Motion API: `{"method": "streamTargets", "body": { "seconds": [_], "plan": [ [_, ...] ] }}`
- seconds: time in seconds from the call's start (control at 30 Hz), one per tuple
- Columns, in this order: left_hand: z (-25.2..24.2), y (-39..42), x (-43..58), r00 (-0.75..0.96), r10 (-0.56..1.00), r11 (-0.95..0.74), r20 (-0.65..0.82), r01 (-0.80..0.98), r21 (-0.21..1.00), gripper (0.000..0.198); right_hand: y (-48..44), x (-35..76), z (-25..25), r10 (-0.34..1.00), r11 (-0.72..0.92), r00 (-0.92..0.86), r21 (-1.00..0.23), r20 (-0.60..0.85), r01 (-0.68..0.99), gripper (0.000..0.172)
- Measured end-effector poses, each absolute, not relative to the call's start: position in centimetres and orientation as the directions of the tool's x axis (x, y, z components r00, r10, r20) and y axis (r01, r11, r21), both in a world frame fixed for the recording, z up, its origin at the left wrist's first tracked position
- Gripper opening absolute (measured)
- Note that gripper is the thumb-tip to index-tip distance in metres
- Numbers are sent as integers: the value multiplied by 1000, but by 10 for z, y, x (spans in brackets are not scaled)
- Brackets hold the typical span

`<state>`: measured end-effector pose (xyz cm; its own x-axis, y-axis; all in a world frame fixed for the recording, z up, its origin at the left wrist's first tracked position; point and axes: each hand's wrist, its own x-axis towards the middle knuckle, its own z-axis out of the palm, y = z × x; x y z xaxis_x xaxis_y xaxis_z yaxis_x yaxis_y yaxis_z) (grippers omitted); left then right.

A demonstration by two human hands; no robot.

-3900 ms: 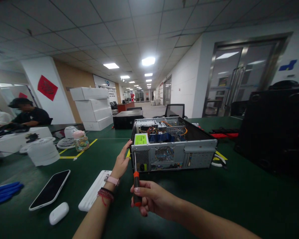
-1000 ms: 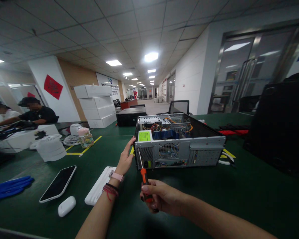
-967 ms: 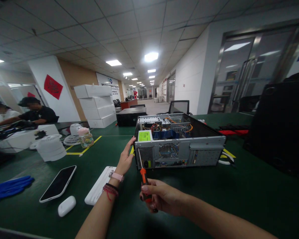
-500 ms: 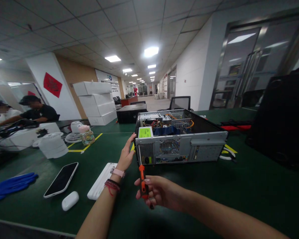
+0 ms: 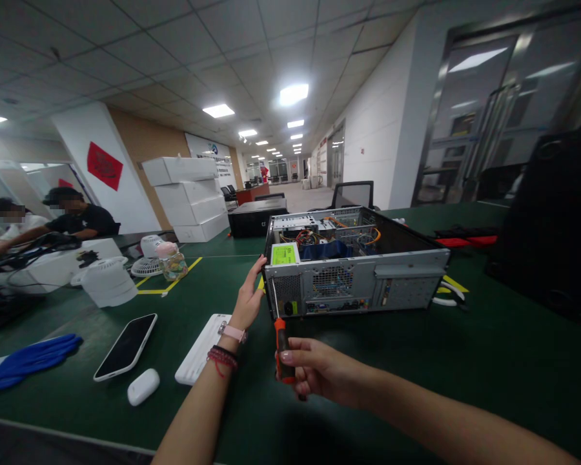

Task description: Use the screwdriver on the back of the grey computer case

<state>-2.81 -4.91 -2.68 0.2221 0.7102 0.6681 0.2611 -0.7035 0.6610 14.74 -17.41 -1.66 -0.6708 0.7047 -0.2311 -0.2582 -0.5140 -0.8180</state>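
An opened desktop computer case (image 5: pixel 411 284) lies on its side, its rear panel facing me. My left hand (image 5: pixel 250 294) rests with fingers stretched out against the case's left side; it grips nothing. In my right hand (image 5: pixel 314 368) is a screwdriver (image 5: pixel 283 352) with an orange and black handle, held between thumb and curled fingers. Its shaft points up and away, and the tip is at the left edge of the rear panel, by the power supply (image 5: pixel 285 254) with a green label. Whether the tip sits in a screw is too small to tell.
On the green table (image 5: pixel 368 387) lie a phone (image 5: pixel 126 345), a white earbud case (image 5: pixel 143 387), a white flat box (image 5: pixel 204 349) and blue gloves (image 5: pixel 33 361). White fans stand farther left. A black panel (image 5: pixel 547 226) rises at right. Other people sit at far left.
My right fingers have closed further round the screwdriver handle, and its handle sits slightly higher. My left hand stays against the case. The whole view has shifted a little.
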Motion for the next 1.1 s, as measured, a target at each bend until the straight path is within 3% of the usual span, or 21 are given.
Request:
{"method": "streamTargets", "body": {
  "seconds": [0.37, 0.73, 1.1],
  "plan": [
    [-28, -49, -27, 225, 709, -705, 668, 258, 661, 71, -170, 151, -19, 693, -455, -691, -869, -208, -194, 41],
    [-29, -48, -28, 226, 711, -703, 666, 269, 659, 71, -168, 158, -8, 684, -430, -718, -867, -129, -253, 28],
    [-26, -52, -27, 219, 724, -689, 654, 274, 671, 70, -170, 154, -15, 692, -506, -682, -833, -236, -224, 37]
  ]
}}
